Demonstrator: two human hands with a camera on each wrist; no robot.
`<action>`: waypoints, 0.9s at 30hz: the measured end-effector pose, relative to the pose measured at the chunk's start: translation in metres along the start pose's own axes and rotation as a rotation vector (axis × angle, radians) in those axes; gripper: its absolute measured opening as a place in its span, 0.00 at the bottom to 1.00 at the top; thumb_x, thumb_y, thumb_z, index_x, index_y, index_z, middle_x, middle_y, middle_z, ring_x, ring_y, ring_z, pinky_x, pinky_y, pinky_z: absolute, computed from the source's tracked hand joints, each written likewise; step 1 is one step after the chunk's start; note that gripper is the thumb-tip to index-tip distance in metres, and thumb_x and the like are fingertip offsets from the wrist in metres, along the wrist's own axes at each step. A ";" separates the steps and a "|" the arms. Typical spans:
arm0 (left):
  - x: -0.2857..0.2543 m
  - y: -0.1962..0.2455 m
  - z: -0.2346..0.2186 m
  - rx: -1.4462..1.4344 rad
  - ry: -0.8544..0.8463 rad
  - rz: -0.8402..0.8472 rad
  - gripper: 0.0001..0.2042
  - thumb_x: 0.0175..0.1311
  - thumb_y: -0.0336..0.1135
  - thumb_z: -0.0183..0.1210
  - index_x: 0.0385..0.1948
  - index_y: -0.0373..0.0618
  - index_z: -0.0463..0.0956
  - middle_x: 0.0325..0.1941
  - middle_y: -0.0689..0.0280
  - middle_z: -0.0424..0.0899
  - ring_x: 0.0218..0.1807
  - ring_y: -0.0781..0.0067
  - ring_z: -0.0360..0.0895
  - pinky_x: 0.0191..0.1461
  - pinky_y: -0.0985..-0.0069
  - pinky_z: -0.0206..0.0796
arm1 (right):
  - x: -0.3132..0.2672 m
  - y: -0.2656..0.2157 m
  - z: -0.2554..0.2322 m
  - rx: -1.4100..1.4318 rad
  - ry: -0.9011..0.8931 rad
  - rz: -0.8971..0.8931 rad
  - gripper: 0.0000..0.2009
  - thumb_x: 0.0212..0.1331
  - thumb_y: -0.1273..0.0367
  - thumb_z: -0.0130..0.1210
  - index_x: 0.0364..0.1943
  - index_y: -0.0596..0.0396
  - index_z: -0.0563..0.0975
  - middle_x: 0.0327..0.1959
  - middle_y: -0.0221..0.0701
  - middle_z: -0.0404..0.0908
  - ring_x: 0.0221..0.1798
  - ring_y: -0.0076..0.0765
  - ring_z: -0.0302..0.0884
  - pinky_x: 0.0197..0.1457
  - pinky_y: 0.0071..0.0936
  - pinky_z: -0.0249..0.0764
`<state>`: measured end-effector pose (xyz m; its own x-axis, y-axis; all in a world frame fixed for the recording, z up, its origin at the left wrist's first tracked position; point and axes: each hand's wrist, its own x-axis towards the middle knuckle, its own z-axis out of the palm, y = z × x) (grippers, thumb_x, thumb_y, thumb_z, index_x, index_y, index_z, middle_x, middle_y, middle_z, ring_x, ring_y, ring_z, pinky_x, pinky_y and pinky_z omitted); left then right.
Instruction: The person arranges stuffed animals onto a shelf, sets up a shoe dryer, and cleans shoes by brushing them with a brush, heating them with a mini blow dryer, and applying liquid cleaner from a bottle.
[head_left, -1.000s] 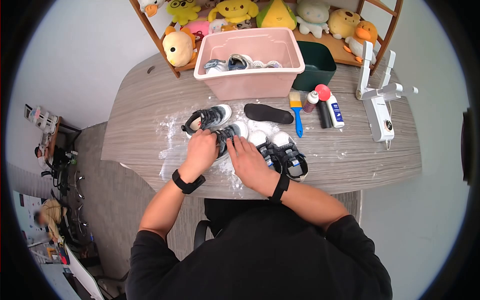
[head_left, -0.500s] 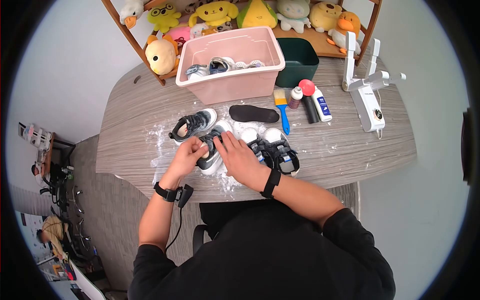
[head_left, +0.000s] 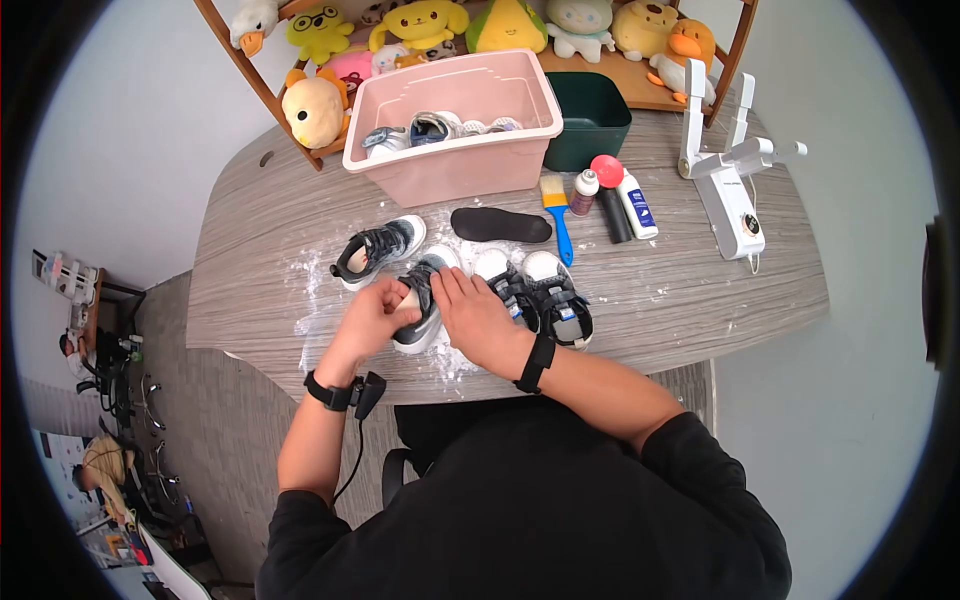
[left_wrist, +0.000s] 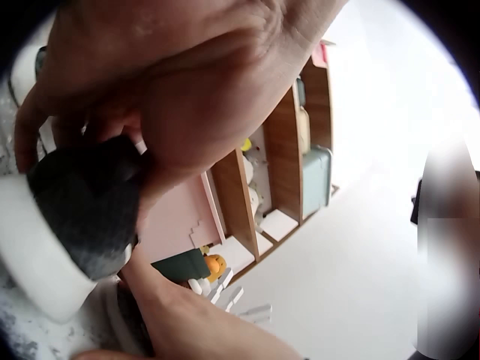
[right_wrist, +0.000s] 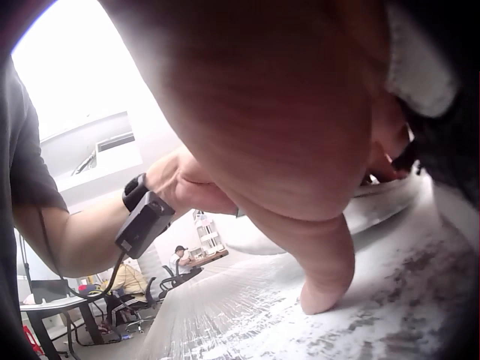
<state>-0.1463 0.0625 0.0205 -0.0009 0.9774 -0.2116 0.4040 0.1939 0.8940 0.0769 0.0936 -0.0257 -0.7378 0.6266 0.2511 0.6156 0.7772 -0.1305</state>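
A grey-and-black sneaker [head_left: 420,338] with a white sole lies on the table between both hands. At its heel opening the left hand [head_left: 370,318] grips with curled fingers and thumb, and a pale insole [head_left: 408,300] shows right by them. In the left wrist view the dark heel [left_wrist: 82,214] sits under that hand. The right hand [head_left: 480,318] rests with straightened fingers along the sneaker's laced side; its thumb [right_wrist: 326,277] touches the powdery tabletop. Up and left lies the matching sneaker [head_left: 385,245]. Beside the right hand are two black strapped shoes [head_left: 570,312] with white toes.
White powder [head_left: 312,290] is scattered over the table. A black insole [head_left: 500,225], a blue-handled brush [head_left: 560,225] and several bottles [head_left: 638,205] lie beyond. Behind stand a pink bin [head_left: 450,175] holding shoes, a green bin [head_left: 590,130] and, at right, a white device [head_left: 735,220].
The left hand has shifted back to the heel opening, its thumb and fingers now curled there with the pale insole showing. The right hand stays on the sneaker. The head view has shifted.
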 end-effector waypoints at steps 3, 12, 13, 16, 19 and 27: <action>-0.012 0.016 0.010 0.443 0.061 0.098 0.12 0.63 0.32 0.75 0.39 0.37 0.81 0.30 0.61 0.89 0.32 0.67 0.85 0.39 0.69 0.74 | -0.004 -0.001 -0.012 -0.034 -0.057 -0.060 0.40 0.66 0.62 0.63 0.75 0.76 0.63 0.77 0.63 0.65 0.81 0.63 0.64 0.80 0.56 0.64; -0.008 0.010 0.024 0.341 0.091 0.091 0.09 0.66 0.29 0.72 0.38 0.36 0.81 0.28 0.63 0.88 0.31 0.74 0.84 0.37 0.73 0.72 | 0.002 -0.022 -0.010 0.298 -0.003 0.136 0.61 0.55 0.41 0.74 0.76 0.79 0.57 0.77 0.75 0.59 0.83 0.78 0.56 0.82 0.60 0.61; -0.005 0.002 0.025 0.339 0.091 0.093 0.09 0.66 0.29 0.72 0.38 0.36 0.81 0.28 0.63 0.88 0.31 0.74 0.84 0.37 0.73 0.72 | 0.003 -0.023 -0.007 0.308 -0.014 0.152 0.60 0.55 0.42 0.75 0.75 0.79 0.57 0.77 0.75 0.59 0.83 0.78 0.56 0.82 0.60 0.61; -0.004 -0.010 0.023 -0.088 0.065 0.033 0.05 0.73 0.27 0.68 0.39 0.37 0.81 0.34 0.69 0.89 0.34 0.80 0.82 0.41 0.77 0.73 | 0.006 -0.023 -0.017 0.338 -0.036 0.164 0.58 0.55 0.46 0.77 0.75 0.79 0.57 0.77 0.75 0.59 0.83 0.79 0.56 0.82 0.60 0.61; -0.014 -0.001 0.020 -0.378 0.023 -0.011 0.03 0.77 0.28 0.65 0.43 0.38 0.82 0.38 0.71 0.88 0.38 0.83 0.81 0.46 0.79 0.73 | 0.008 -0.022 -0.035 0.389 -0.104 0.167 0.56 0.55 0.50 0.77 0.74 0.79 0.58 0.76 0.75 0.60 0.82 0.79 0.57 0.82 0.59 0.62; -0.065 0.104 -0.024 -0.158 0.040 0.211 0.08 0.79 0.35 0.62 0.44 0.38 0.82 0.37 0.71 0.85 0.39 0.83 0.77 0.45 0.79 0.69 | 0.004 -0.011 -0.010 0.464 -0.050 0.020 0.52 0.54 0.51 0.77 0.70 0.81 0.64 0.75 0.73 0.63 0.81 0.78 0.58 0.85 0.62 0.55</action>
<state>-0.1263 0.0214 0.1361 0.0309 0.9995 -0.0011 0.2508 -0.0067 0.9680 0.0703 0.0871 -0.0137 -0.7466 0.6349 0.1988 0.4493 0.7015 -0.5531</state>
